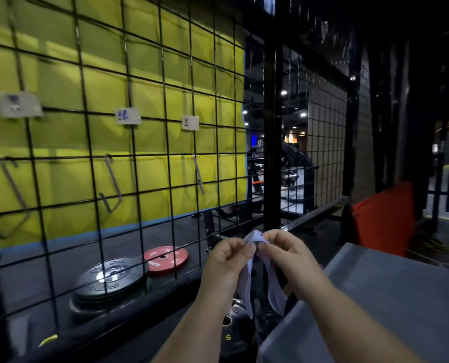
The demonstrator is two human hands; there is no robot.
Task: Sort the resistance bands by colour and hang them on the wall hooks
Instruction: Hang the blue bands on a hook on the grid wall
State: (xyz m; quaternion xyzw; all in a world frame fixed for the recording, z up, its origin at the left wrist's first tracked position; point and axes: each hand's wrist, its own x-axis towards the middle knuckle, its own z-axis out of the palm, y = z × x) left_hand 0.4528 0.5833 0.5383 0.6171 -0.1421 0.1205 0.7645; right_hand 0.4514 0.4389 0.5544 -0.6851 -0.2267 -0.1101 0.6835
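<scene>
Both forearms bare, raised in front of me, angling inward. My left hand (227, 259) and right hand (283, 248) meet almost fingertip to fingertip. Fingers curled; thumbs and forefingers pinch the top of a pale band (255, 235).

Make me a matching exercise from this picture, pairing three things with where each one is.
Things:
1 pale lilac stretchy resistance band
2 round red weight plate
3 bent silver metal hook

Places:
A flat on the dark floor
B bare, on the black wire grid
C pinched between left hand and right hand

Pairs: 1-C, 2-A, 3-B
</scene>
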